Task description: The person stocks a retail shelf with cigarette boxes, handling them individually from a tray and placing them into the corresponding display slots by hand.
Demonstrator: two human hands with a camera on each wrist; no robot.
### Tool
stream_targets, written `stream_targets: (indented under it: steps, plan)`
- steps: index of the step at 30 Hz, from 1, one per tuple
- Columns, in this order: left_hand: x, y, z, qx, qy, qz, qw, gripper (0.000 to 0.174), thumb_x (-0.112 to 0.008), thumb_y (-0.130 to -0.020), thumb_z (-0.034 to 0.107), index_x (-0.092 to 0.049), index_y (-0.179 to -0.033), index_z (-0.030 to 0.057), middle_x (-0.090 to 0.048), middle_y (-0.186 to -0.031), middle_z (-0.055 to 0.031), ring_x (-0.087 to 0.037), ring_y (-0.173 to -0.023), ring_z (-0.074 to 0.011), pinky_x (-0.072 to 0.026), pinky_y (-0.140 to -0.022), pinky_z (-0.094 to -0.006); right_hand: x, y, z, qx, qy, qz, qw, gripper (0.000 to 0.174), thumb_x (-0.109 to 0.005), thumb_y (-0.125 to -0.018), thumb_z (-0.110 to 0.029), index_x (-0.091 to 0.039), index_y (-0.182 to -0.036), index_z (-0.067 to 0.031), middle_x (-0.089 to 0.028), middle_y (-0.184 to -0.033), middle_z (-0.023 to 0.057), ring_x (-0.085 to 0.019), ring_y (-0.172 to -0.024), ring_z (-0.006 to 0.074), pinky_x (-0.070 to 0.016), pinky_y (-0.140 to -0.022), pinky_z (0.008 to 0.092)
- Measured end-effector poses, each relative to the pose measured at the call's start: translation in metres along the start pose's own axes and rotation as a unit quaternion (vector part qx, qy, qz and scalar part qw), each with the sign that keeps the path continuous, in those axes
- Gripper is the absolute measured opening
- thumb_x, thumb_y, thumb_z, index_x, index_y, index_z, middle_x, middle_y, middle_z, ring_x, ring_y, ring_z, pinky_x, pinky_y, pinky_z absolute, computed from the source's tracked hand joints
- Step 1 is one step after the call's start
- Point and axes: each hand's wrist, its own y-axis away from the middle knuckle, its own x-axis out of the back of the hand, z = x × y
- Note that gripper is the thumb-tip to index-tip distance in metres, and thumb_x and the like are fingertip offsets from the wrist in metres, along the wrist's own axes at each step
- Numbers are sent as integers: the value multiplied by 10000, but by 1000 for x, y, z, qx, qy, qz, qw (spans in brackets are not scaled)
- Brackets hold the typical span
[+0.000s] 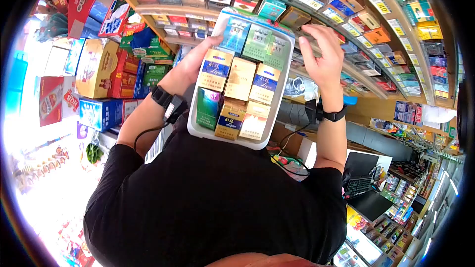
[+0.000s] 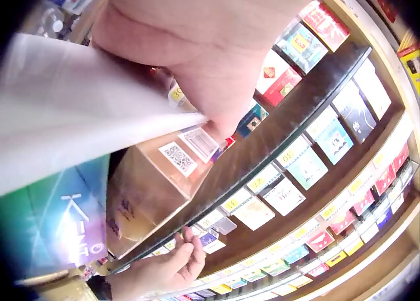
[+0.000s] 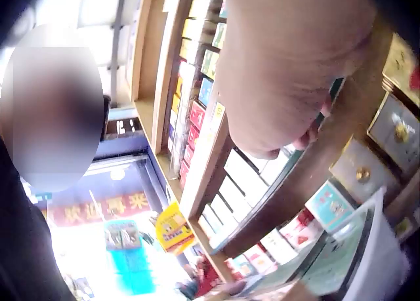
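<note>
My left hand (image 1: 197, 62) grips the left rim of a white plastic tray (image 1: 194, 127). In the tray are several cigarette packs: a blue-and-white one (image 1: 217, 70), a cream one (image 1: 240, 80), a dark green one (image 1: 208, 109) and wider green ones (image 1: 257, 42) at the far end. In the left wrist view, the thumb of that hand lies over the tray wall (image 2: 85, 117). My right hand (image 1: 324, 57) is raised beside the tray's far right corner, at the shelf front, with its fingers loosely bent. Nothing shows in it, and its fingertips are partly hidden in the right wrist view.
Curved shelves (image 1: 363, 42) of cigarette packs with price labels stand ahead and to the right. Stacked boxes (image 1: 96, 69) are at the left. A laptop (image 1: 358, 173) sits behind on the right. Cables (image 1: 292, 141) hang from the wrist cameras.
</note>
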Motion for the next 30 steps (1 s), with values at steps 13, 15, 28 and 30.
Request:
stream_targets:
  steps: [13,15,28,30]
  plan:
    - [8,13,-13,-20,-3,3,1000,621,-493,-1061,421,-465,-1471,-45,-624,-1390,-222,-664,-1219,-308,-535,-1071,-431,-16,31,-52,-80,-138,-155,975,421,-815,-842,-216,-655,-1178,-19,-665,-1161,143,-636,-1079,347,-521,-921,426]
    - [-2,18,-15,-14,17,-5,1000,626,-462,-1066,439,-470,-1468,-40,-627,-1386,-218,-659,-1230,-312,-538,-1067,-435,-29,15,-65,-52,-141,-170,974,500,-817,-833,-290,-626,-1200,-9,-644,-1171,152,-611,-1101,354,-502,-942,437]
    - [-2,15,-15,-30,-5,-23,999,532,-363,-1098,452,-600,-1296,19,-721,-1178,-166,-739,-1033,-282,-621,-901,-425,-83,-11,-96,23,-30,-320,946,867,-824,-706,-430,-535,-1368,50,-595,-1237,163,-550,-1150,330,-436,-962,445]
    - [-5,15,-13,-35,-1,-23,999,533,-349,-1104,442,-588,-1303,8,-718,-1178,-173,-743,-1019,-281,-624,-893,-414,-81,-14,-100,15,-15,-319,947,881,-827,-675,-408,-546,-1367,60,-617,-1221,158,-565,-1141,318,-426,-963,435]
